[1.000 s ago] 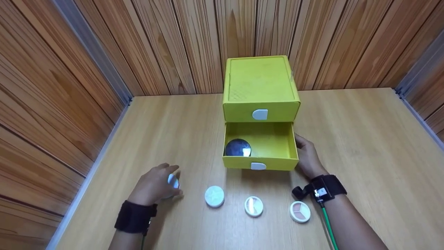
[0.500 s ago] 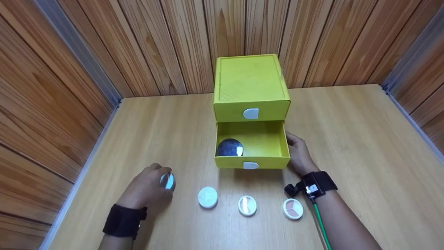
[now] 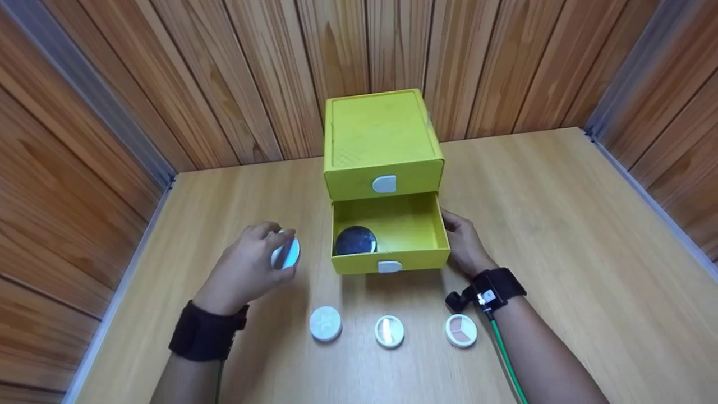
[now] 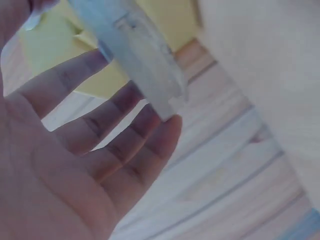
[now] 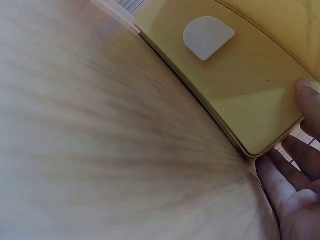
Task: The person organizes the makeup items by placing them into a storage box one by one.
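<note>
A: What's ur L hand doing?

B: My L hand [image 3: 242, 270] is pinching a shiny round case [image 3: 289, 253] b/w thumb & fingers. I'm holding it tilted above the table [image 3: 538, 196], just L of the pulled-out lower drawer [image 3: 418, 260] & not touching it.

A: Fingers spread or together?

B: Per L wrist view they're curving w/ narrow gaps b/w them, tips meeting the case's edge.

A: & ur R hand?

B: My R hand [image 3: 466, 244] is touching the lower drawer's R side. Per R wrist view, my thumb's resting at the front panel's R edge; other fingers are lying by the outer side. Can't tell if I'm squeezing.

A: What's in that drawer?

B: A dark glossy disc [image 3: 355, 241] is sitting in the front L corner. The closed upper drawer [image 3: 350, 185] is sitting right above, in the same yellow box [image 3: 384, 132]. Each front is showing a white tab [image 3: 390, 266].

A: Other stuff on the table?

B: 3 round ones are lying in a row, nearer me than the drawer: a pale embossed case [image 3: 325, 324] on the L, a white-rimmed case [image 3: 389, 331] catching glare mid-row, & a three-wedge palette [image 3: 461, 330] on the R, showing pinkish wedges.
</note>
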Demonstrator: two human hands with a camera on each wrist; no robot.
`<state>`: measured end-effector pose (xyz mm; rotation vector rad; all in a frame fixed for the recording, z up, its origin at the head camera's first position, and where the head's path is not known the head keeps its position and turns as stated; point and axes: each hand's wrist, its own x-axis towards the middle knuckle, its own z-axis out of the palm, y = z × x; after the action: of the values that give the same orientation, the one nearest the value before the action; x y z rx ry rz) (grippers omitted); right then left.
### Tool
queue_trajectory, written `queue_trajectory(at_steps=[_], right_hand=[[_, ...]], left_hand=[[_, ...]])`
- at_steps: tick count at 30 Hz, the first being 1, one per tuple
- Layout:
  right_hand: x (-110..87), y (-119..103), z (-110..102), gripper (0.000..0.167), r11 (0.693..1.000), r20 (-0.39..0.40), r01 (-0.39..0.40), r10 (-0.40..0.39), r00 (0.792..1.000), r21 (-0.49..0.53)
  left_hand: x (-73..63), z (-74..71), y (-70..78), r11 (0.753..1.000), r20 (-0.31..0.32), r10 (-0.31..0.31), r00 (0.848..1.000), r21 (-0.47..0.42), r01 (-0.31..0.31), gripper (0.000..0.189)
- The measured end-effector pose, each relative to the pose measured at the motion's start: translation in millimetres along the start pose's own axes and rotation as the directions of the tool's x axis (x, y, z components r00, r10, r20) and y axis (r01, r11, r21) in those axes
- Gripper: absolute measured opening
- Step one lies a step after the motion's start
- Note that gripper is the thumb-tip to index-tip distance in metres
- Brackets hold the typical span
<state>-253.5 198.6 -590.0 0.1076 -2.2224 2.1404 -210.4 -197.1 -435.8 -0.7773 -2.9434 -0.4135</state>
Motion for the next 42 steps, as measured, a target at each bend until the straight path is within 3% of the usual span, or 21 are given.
queue_trajectory(at_steps=[3,8,17,25,29,36,42], right_hand=[[1.3,1,2,0.045,1.000,0.006,0.006,-0.007,1.000,0.028],[0.6,0,1,0.042,1.000,-0.007,0.023,-0.023,1.000,0.009],[-2.9,0,1,0.043,1.000,-0.009,0.016,-0.016,1.000,-0.025],[-2.8,0,1,0.040,0.999,-0.015,0.029,-0.030,0.999,-0.031],[-2.7,0,-1,0.040,0.999,-0.011,0.024,-0.025,1.000,-0.035],[-1.7,-1,-2,0.042,1.000,-0.028,-0.002,0.002,1.000,-0.006],[-1.0,-1,1,0.044,1.000,-0.002,0.001,-0.001,1.000,0.022]], left_hand=[[11.0,-9.1,10.1,0.997,-0.071,0.083,0.994,0.006,-0.083,0.055],[32.9,-16.7,33.7,0.974,-0.137,0.221,0.966,-0.010,-0.224,0.051],[70.6,-13.8,80.4,0.942,-0.087,0.335,0.938,0.033,-0.334,0.051],[99.6,1.7,119.8,0.937,0.065,0.342,0.937,0.043,-0.345,0.061],[111.1,15.4,133.0,0.936,0.100,0.347,0.932,0.027,-0.352,0.057],[128.7,34.9,145.4,0.946,0.151,0.312,0.938,0.044,-0.322,0.033],[136.1,49.4,151.0,0.965,0.219,0.235,0.947,0.065,-0.255,0.038]])
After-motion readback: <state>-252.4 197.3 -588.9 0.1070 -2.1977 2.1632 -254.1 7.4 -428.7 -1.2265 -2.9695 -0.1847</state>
